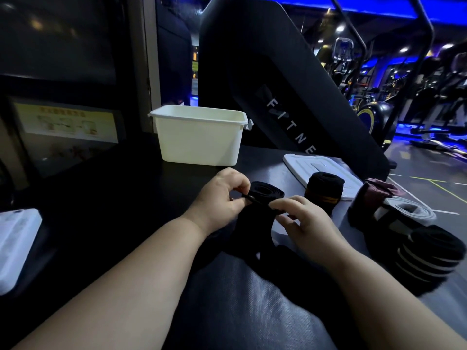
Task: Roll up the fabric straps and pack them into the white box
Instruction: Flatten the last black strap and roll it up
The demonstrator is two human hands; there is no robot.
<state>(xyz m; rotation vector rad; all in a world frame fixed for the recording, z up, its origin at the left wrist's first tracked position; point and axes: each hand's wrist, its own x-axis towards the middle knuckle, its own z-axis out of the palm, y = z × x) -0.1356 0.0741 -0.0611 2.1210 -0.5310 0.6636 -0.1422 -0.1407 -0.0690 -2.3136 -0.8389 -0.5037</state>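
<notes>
I see both hands over the dark table (pixel 121 188). The left hand (pixel 217 195) pinches the partly coiled black strap (pixel 265 191), fingers curled on the coil's edge. The right hand (pixel 300 218) pinches the same strap just beside it, and the loose tail trails toward me. The white box (pixel 199 140) stands behind, apart from the strap. 1 rolled strap (pixel 324 193) rests against the white lid (pixel 300 161) — a striped roll (pixel 432 251) lies far right.

The white box (pixel 199 140) hides its inside behind its near wall. A white slab (pixel 15 248) runs off the left edge, and the far-left poster (pixel 65 121) is too blurred to read.
</notes>
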